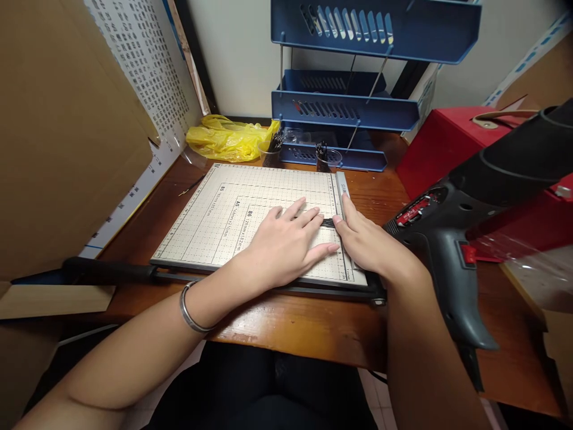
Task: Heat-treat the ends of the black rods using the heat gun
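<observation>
A cream paper trimmer board point(197, 233), printed with a grid and paper sizes, lies on the desk. My left hand point(286, 245) rests flat on it, fingers spread, covering most of a small bundle of thin black strands point(328, 223). Only the bundle's right end shows, between my two hands. My right hand point(364, 239) is stretched along the metal rail point(342, 182) at the board's right edge, its thumb at the end of the strands. The trimmer's black handle point(110, 270) is down along the near side.
Clear cups of black strands point(271, 156) stand behind the board, beside a yellow plastic bag point(228, 138) and a blue tiered rack point(344, 110). A heat gun point(447, 257) stands close to my right forearm, before a red box point(452, 134). Cardboard point(67, 137) walls the left.
</observation>
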Demonstrator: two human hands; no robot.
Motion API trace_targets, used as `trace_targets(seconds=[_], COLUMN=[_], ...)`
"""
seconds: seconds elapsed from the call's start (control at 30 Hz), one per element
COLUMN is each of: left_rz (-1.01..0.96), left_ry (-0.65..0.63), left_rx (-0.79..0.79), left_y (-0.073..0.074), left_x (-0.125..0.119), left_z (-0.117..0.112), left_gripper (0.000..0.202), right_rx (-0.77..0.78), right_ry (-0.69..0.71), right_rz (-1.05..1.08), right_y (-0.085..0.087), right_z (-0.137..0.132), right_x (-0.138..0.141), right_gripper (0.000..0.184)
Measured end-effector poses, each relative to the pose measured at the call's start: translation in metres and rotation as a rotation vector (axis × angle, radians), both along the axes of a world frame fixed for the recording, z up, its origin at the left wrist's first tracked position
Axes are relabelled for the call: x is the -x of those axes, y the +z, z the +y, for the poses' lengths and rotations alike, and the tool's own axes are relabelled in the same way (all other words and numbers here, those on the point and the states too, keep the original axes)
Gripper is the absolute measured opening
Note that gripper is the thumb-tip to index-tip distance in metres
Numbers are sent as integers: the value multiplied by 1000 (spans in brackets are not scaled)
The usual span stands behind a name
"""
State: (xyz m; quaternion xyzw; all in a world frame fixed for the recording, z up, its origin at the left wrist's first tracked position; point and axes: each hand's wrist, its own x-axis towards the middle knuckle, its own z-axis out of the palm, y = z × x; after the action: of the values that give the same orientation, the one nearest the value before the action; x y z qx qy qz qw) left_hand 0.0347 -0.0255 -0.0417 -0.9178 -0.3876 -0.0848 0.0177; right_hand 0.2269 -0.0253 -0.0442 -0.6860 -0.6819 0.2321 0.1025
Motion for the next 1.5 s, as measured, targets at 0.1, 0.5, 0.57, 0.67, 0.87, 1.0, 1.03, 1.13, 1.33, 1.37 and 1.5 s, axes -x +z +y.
trace_targets(seconds=[0.1, 0.5, 0.57, 0.67, 0.87, 1.0, 1.03, 1.13, 1.33, 1.37, 1.5], left_rz=[5, 9, 3, -2, -4, 24, 31, 53, 68, 68, 60], left_ry=[-16, -59, -67, -43, 43, 12, 8, -5, -12, -13, -19], left_rx=[57, 299, 300, 213, -54, -26, -18, 17, 78, 83, 84], left_y=[-1, 5, 5, 4, 5, 3, 3, 2, 3, 3, 2], left_x=[-1, -6, -7, -7, -7, -7, -7, -7, -8, -8, -8], left_z=[1, -1, -2, -3, -8, -9, -9, -10, -12, -12, -11], left_gripper=[72, 86, 87, 88, 80, 85, 87, 93, 97, 98, 98], right_rx=[-6, 28, 33, 33, 30, 28, 21, -6, 18, 15, 9], right_ry=[-45, -30, -55, -54, 11, 12, 16, 26, -50, -65, -101], right_rz=[-27, -31, 6, 23, 61, 62, 60, 48, -30, -47, -142], right_y=[3, 3, 4, 6, 3, 0, 0, 1, 8, 8, 10], right_z=[-1, 0, 0, 1, 1, 1, 1, 1, -1, -1, -2], right_x=[3, 5, 4, 2, -2, -3, -4, -4, 5, 8, 16], right_gripper=[74, 73, 75, 75, 78, 79, 78, 77, 74, 74, 74])
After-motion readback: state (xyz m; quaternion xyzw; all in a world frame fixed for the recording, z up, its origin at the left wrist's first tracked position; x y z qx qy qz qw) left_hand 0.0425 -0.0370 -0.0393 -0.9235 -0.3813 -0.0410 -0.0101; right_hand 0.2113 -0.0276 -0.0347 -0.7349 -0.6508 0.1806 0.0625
